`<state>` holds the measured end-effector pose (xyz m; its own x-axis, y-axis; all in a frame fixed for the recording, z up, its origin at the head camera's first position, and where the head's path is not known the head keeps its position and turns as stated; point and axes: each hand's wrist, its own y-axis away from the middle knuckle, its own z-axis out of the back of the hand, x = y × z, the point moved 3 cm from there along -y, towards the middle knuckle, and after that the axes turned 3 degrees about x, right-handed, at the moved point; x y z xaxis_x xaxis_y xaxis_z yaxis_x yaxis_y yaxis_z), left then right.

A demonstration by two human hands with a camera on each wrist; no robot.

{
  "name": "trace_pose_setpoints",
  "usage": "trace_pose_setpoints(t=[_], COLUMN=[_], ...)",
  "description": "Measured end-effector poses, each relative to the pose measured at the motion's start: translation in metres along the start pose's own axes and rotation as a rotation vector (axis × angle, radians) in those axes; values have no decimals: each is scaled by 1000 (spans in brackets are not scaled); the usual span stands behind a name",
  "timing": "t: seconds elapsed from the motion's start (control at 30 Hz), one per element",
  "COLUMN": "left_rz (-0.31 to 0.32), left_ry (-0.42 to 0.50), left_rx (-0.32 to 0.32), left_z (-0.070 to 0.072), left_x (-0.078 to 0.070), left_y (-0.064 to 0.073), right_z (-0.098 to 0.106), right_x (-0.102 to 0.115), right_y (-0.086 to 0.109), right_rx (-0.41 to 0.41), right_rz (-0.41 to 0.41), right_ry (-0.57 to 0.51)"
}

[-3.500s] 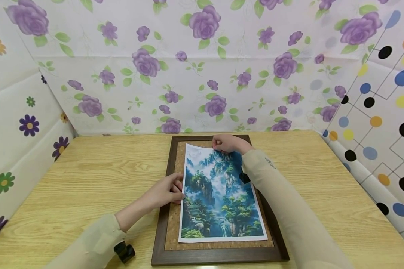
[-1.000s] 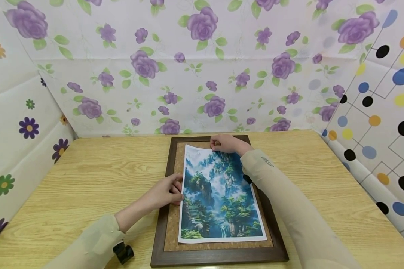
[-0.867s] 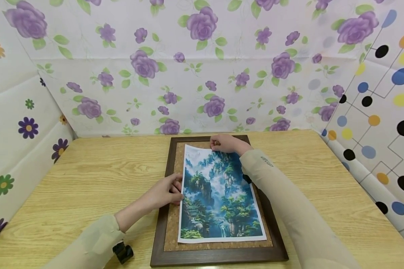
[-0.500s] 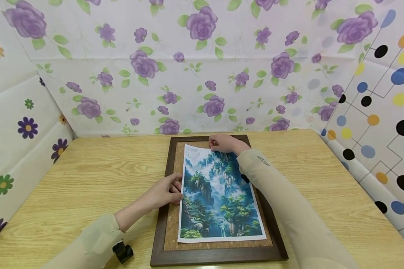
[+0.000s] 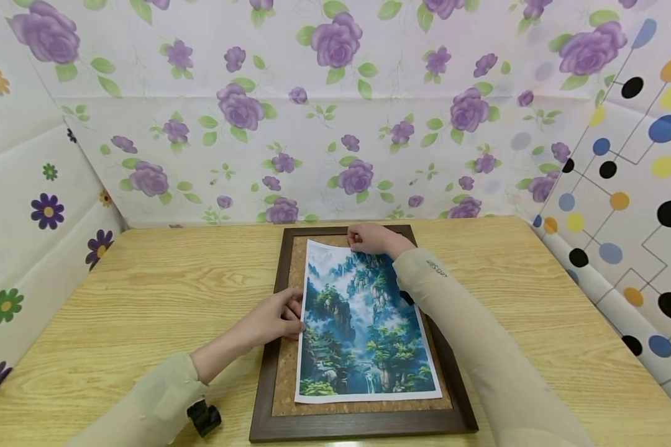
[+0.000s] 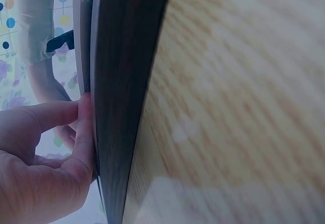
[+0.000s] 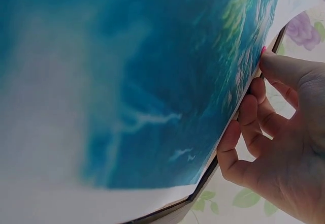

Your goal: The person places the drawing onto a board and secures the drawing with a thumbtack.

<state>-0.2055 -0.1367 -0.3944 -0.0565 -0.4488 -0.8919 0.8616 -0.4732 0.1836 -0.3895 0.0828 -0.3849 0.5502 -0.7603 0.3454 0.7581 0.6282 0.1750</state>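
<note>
A landscape print (image 5: 363,329) with mountains and waterfalls lies over a framed cork board (image 5: 287,379). My left hand (image 5: 276,320) holds the print's left edge between thumb and finger; in the left wrist view its fingertips (image 6: 84,107) meet right beside the dark frame (image 6: 114,82). My right hand (image 5: 374,239) is at the print's top edge, fingers curled in. A small pink pin-like piece (image 7: 263,50) shows at the right thumb tip in the right wrist view, mostly hidden by the fingers. The curled fingers (image 7: 249,109) rest along the paper's edge.
The board lies on a wood-grain table (image 5: 201,267), its far edge close to the back wall (image 5: 291,161) covered in purple flowers. Patterned walls also stand at left and right. A black wrist camera (image 5: 204,419) sits under the left cuff.
The right wrist and sleeve have shifted slightly left while the right fingers stay at the top edge. The left hand keeps its place, and the print lies as before.
</note>
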Motion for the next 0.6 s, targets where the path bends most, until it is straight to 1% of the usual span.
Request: trace_pose_setpoints(t=[0.2,0.43,0.5,0.57,0.6], left_rz=[-4,46,50,28,5], left_ry=[-10,-14,-55,-131,-167], left_rx=[7,19,23,27,36], left_z=[1,2,3,6,7], left_x=[0,1,0,-1,-2], left_y=[0,-4,-4,-5,-5], right_z=[0,-2,-3,-3,-2], right_x=[-1,-6,-7,-8,-8], right_y=[-1,-1,1,5,8], right_rx=[3,-3,-6,-9,-13], right_rz=[0,4,-5,-29,-42], right_ry=[-11,-17,-38,-76,-105])
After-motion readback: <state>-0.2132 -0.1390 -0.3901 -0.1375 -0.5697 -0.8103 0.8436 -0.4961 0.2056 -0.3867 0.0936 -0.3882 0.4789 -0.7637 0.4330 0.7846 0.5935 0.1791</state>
